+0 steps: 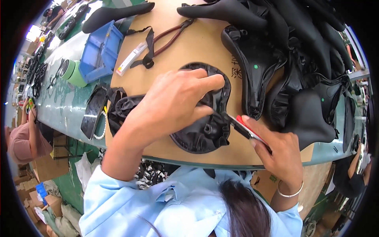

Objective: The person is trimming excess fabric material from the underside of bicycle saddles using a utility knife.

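Observation:
An upside-down black bicycle saddle (pixel 197 136) lies in front of me, its gathered cover edge and shiny underside facing up. Across its middle reaches my left hand (pixel 179 98), thumb and index finger bent over the saddle, the other fingers curled and partly hidden. In my right hand (pixel 278 152) is a red and black utility knife (pixel 246 128). The knife's tip points left and touches or nearly touches the saddle's right edge; I cannot tell which. Cardboard (pixel 166 81) lies beneath the saddle.
Several black saddles (pixel 256 67) are heaped at the right and far right. Long-handled pincers (pixel 167 37), a black strap (pixel 149 51) and a small clear packet (pixel 131 59) lie beyond the left hand. A blue bin (pixel 100 51) and green container (pixel 73 73) stand left. Other people work at both sides.

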A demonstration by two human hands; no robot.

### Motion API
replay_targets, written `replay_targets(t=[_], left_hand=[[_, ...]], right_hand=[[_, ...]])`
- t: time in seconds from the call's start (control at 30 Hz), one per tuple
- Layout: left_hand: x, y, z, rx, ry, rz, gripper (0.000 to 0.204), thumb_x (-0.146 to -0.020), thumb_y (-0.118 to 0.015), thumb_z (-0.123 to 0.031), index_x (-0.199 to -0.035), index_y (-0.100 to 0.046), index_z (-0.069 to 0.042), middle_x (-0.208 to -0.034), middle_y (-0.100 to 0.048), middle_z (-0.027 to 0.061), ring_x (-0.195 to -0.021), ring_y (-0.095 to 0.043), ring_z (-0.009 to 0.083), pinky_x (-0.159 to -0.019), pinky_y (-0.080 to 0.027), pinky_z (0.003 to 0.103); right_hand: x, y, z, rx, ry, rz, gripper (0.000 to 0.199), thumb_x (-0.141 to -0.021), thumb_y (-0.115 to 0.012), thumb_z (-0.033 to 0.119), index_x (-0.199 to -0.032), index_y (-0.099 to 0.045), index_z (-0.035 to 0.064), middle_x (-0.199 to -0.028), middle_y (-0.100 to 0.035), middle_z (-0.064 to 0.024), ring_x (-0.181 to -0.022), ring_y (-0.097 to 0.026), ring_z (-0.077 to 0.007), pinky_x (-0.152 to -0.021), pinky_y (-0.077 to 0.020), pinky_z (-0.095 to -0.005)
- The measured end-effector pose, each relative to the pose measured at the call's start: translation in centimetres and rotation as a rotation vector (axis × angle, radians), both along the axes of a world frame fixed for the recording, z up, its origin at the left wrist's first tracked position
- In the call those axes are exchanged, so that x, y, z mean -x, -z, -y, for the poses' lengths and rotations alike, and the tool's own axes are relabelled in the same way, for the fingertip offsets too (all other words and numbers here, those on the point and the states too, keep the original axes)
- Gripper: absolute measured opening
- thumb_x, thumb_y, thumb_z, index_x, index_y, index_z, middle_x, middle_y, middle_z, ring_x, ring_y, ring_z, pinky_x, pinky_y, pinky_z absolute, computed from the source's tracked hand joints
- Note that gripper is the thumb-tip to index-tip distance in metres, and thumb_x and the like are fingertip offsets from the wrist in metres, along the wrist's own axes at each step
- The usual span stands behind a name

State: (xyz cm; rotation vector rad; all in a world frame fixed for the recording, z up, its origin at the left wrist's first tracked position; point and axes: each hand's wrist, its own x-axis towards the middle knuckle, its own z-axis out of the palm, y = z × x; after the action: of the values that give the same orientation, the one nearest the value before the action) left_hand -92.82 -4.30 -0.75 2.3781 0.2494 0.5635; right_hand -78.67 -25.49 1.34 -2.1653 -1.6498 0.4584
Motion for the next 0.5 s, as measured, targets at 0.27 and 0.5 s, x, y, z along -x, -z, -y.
replay_targets(t=[0.27,0.5], left_hand=[[-0.7,3.9,-0.8,-0.424,-0.137,0.430,0.018,-0.059,-0.069,-0.014,-0.050,-0.053,-0.010,-0.058,-0.043,0.0002,-0.063,-0.044,0.0196,-0.067,-0.031,0.034],[-1.5,4.6,-2.7,-0.050,-0.595,0.563,0.033,-0.077,-0.069,-0.014,-0.053,-0.051,-0.002,-0.069,-0.051,0.0023,-0.077,-0.046,0.0187,-0.070,-0.032,0.036]], right_hand=[[3.0,1.9,1.4,0.115,0.179,-0.458,0.045,-0.087,-0.058,0.011,-0.131,-0.054,0.0107,-0.087,-0.067,-0.0190,-0.062,-0.063,-0.0338,-0.060,-0.0491,-0.0357],[7.5,2.7,4.3,-0.018,0.412,-0.509,0.049,-0.087,-0.059,0.008,-0.135,-0.050,0.0097,-0.105,-0.066,-0.0215,-0.071,-0.067,-0.0322,-0.064,-0.0514,-0.0339]])
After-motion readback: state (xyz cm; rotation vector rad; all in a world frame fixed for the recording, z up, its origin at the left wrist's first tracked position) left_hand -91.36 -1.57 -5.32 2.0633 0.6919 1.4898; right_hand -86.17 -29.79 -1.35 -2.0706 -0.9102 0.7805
